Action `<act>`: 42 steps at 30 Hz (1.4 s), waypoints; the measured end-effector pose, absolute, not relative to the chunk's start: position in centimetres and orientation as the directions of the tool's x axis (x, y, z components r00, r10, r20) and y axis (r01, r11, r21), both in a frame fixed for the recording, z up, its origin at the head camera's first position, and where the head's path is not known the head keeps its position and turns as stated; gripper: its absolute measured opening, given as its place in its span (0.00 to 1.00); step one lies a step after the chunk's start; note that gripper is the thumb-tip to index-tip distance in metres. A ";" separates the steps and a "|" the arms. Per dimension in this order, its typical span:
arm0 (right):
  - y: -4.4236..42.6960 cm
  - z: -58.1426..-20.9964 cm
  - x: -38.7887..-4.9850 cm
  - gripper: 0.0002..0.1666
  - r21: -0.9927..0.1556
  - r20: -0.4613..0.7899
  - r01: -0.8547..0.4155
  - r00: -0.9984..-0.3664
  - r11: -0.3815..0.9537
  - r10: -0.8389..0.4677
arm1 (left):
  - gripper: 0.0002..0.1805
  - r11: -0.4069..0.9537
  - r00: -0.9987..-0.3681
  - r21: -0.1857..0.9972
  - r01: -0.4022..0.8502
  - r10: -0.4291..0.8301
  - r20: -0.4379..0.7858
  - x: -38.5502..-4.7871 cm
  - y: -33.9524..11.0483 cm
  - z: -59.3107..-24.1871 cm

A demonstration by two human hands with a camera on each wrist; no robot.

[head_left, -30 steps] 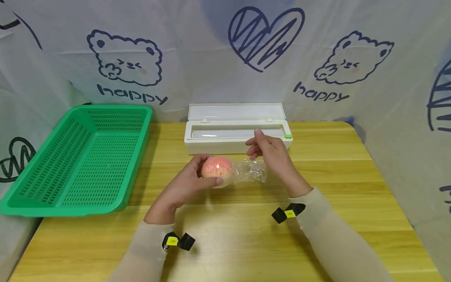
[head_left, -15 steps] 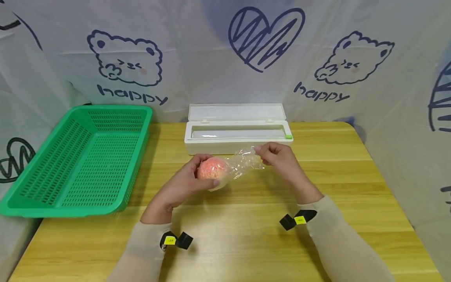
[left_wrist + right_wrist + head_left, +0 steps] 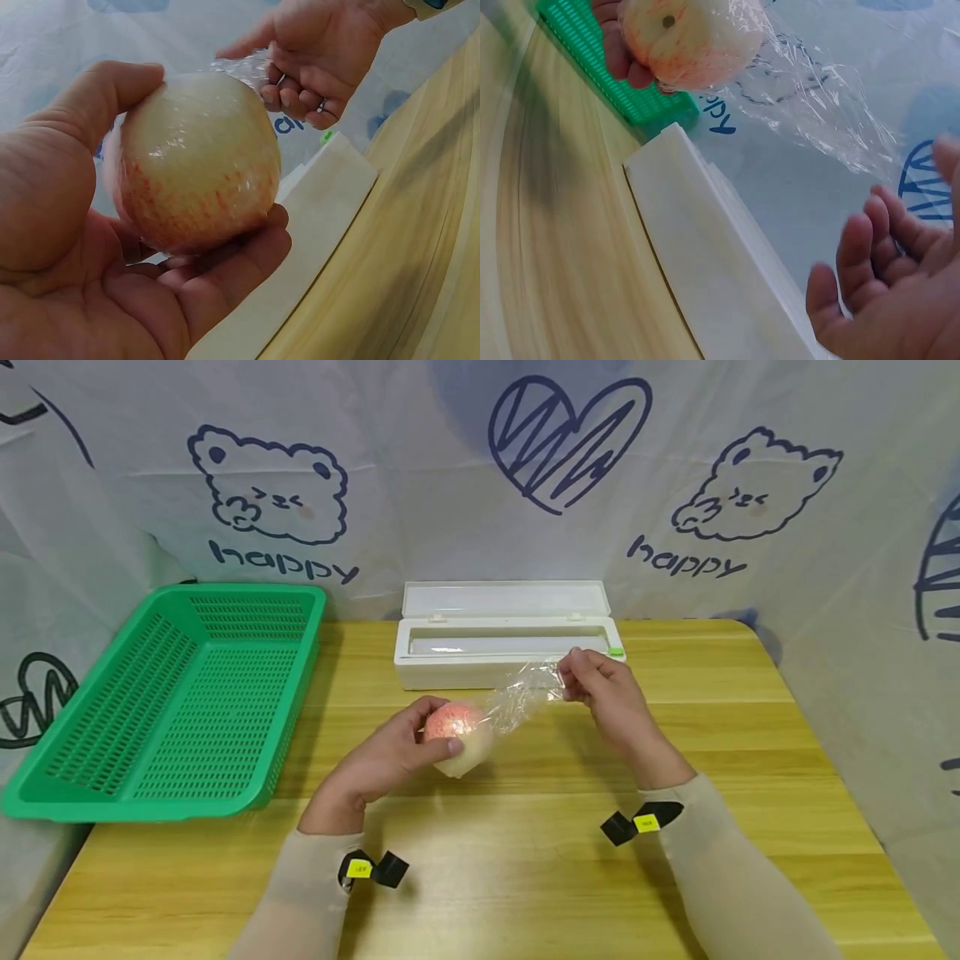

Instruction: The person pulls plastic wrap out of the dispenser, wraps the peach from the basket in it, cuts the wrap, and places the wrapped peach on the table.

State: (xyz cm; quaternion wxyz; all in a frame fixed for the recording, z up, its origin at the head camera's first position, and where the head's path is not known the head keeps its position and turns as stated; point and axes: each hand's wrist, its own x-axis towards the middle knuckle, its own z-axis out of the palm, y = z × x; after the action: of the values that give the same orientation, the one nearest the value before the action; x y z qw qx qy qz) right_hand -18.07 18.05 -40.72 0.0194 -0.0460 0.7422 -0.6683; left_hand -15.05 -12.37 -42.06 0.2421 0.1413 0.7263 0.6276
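Note:
A red and pale-yellow apple (image 3: 199, 161) wrapped in clear cling film sits in my left hand (image 3: 386, 747). In the left wrist view the thumb lies along one side of it and the fingers curl under the other. From the apple a loose tail of cling film (image 3: 521, 697) stretches up to the right. My right hand (image 3: 611, 697) pinches the far end of that tail. The right wrist view shows the film (image 3: 817, 109) drawn out thin and twisted, with the apple (image 3: 697, 41) showing a dark stem hollow.
Behind the hands stands a white cling film dispenser (image 3: 472, 675), its lid raised, with a green slider (image 3: 616, 652) at the right end. A green plastic basket (image 3: 217, 718) is at the left of the wooden table (image 3: 480, 877). A printed cloth (image 3: 450, 468) hangs behind.
My right hand, at first apart from the film, has taken hold of its loose end and drawn it up and right. The apple has tilted in my left hand, showing more of its pale side.

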 end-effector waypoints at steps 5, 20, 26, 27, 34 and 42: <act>18.2 -40.9 -17.7 0.15 -0.987 0.126 -0.142 -0.972 0.070 -0.198 | 0.26 0.134 -0.848 0.986 -0.099 0.507 -0.154 -15.1 -12.5 -42.0; 17.9 -40.9 -18.2 0.14 -0.985 0.153 -0.159 -0.985 0.069 -0.077 | 0.28 0.128 -0.801 0.987 -0.096 0.578 -0.152 -15.2 -12.6 -42.3; 17.6 -40.6 -18.4 0.14 -0.989 0.147 -0.147 -0.985 -0.003 -0.093 | 0.35 0.121 -0.786 0.985 -0.125 0.594 -0.172 -15.3 -12.3 -42.7; 17.6 -40.5 -18.3 0.15 -0.989 0.145 -0.146 -0.983 0.002 -0.115 | 0.36 0.122 -0.785 0.984 -0.131 0.594 -0.178 -15.3 -12.2 -42.7; 17.1 -39.8 -18.3 0.27 -0.967 0.109 -0.173 -0.945 0.186 -0.310 | 0.44 0.135 -0.765 0.983 -0.125 0.618 -0.182 -15.1 -11.7 -42.6; 15.8 -39.4 -18.4 0.09 -0.936 0.213 -0.255 -0.959 0.241 -0.188 | 0.45 0.161 -0.729 0.981 -0.107 0.658 -0.187 -14.6 -11.1 -42.8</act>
State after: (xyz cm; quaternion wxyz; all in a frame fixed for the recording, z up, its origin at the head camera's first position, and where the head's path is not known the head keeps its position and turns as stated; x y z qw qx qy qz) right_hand -18.36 15.77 -39.44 -0.0281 -0.1408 0.7871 -0.5998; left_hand -14.60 -11.12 -42.83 0.3100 0.1981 0.6960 0.6166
